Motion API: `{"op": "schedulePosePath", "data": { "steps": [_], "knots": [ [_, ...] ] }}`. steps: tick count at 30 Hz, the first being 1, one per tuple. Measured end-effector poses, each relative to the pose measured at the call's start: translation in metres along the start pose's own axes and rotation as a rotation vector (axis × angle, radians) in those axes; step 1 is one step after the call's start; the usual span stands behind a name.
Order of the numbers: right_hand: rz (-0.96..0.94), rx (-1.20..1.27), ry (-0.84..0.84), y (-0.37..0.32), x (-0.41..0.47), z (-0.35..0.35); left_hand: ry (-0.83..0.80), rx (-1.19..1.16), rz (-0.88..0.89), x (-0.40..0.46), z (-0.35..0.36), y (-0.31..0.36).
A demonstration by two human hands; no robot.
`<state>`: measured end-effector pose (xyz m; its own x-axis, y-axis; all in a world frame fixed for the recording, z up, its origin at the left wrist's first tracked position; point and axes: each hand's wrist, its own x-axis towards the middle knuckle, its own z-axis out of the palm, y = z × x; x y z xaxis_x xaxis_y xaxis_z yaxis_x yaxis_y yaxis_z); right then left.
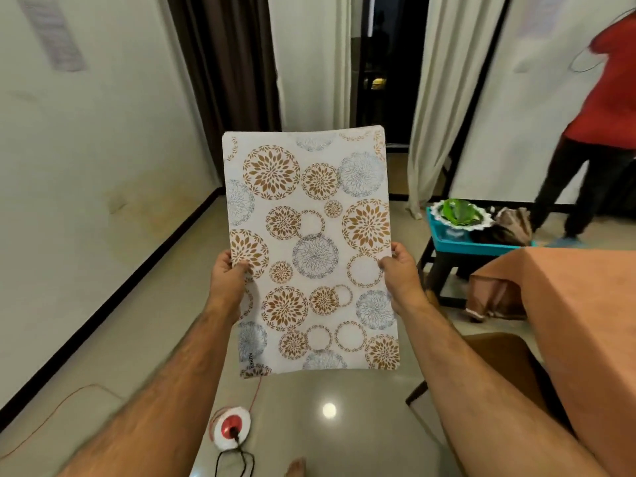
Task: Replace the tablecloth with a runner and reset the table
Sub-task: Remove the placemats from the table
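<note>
I hold a white placemat (309,249) printed with brown and grey flower circles, upright in front of me, away from the table. My left hand (229,273) pinches its left edge with the thumb on the front. My right hand (399,270) pinches the right edge the same way. The table (585,304) stands at the right under an orange tablecloth that hangs over its corner.
A teal tray (457,244) on a dark stool beside the table holds a green dish on a white doily and folded cloth. A person in a red top (605,98) stands at the far right. A red-and-white cord reel (231,428) lies on the tiled floor below. A chair (499,366) stands at the table.
</note>
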<state>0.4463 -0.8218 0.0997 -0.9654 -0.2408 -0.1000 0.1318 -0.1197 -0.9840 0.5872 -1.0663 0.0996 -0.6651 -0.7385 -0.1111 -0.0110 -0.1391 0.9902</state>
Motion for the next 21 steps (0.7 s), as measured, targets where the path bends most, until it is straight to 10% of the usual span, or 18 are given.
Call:
{"op": "schedulePosePath", "data": {
  "steps": [21],
  "knots": [
    [-0.049,-0.085,0.508,-0.04,0.363,-0.105,-0.461,0.039,-0.118,0.334,0.36,0.005]
  ]
}}
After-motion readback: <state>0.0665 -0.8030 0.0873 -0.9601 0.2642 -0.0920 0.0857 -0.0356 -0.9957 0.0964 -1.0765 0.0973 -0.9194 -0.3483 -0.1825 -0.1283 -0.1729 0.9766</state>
